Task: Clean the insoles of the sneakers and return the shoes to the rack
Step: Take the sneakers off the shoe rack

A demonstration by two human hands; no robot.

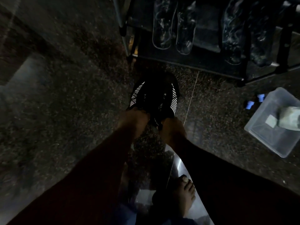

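While the light is very dim, a pair of black sneakers (pixel 154 95) with white side stripes can be made out just in front of the shoe rack (pixel 186 64), toes pointing toward its lower front rail and not touching it. The left hand (pixel 136 120) grips the heel end of the sneaker farther from the rack's right post, fingers (pixel 142 113) curled over the collar. The right hand (pixel 173 132) has its fingers closed around the heel of the other sneaker. Whether the pair rests on the speckled stone floor (pixel 65 95) or hangs just above it cannot be told. On the rack's shelf lie four flat sole-shaped pieces (pixel 164 25) with a swirled pattern, in two pairs set apart; whether they are insoles or sandals is unclear. Beside the rack's right front foot, on the floor, stands a clear plastic tub (pixel 266 137) with a pale cloth (pixel 289 116) in it, and small blue items (pixel 254 101) lie between tub and rack. A bare foot (pixel 185 195) stands well back from the rack.
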